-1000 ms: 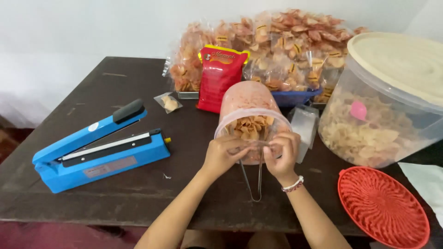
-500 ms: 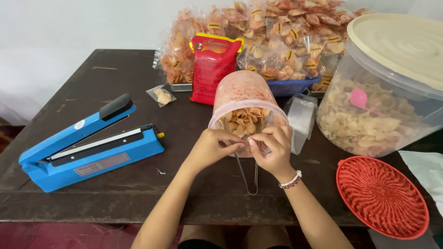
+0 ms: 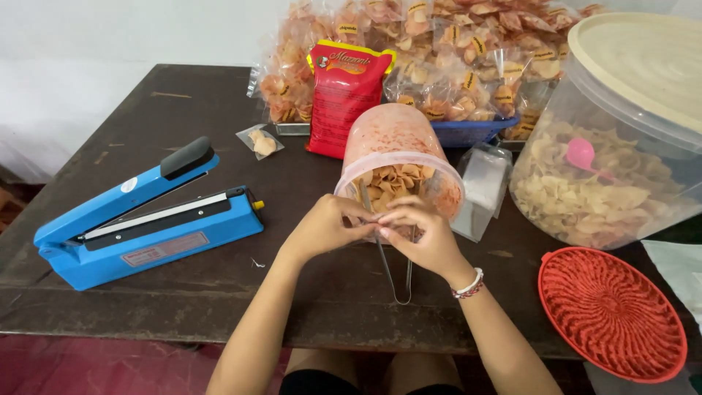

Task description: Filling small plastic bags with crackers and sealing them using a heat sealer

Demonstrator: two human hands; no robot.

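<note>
Left hand (image 3: 322,228): in front of the mouth of the tipped tub, fingers curled and pressed together, fingertips meeting those of the other hand; whether they pinch something small cannot be told.
Right hand (image 3: 424,238): just beside the left, fingers bent inward over the tub's rim, a beaded bracelet (image 3: 468,284) at the wrist.
Tipped tub (image 3: 398,170): clear plastic dusted red inside, lying on its side near the middle of the bench, mouth toward the person, folded chips inside.
Metal tongs (image 3: 395,274): on the bench under the hands, loop end toward the near edge, tips running into the tub's mouth.
Bench (image 3: 183,102): dark brown wood.
Heat sealer (image 3: 146,219): blue, toward the left edge, arm raised.
Red pouch (image 3: 344,95): upright behind the tub, against a heap of packed chip bags (image 3: 453,66) along the far edge.
Big clear bin (image 3: 614,146): at the right edge, cream lid, pale chips and a pink scoop (image 3: 581,153) inside.
Red round lid (image 3: 613,313): near right corner, lying flat.
Small clear bags (image 3: 482,190): between the tub and the big bin.
</note>
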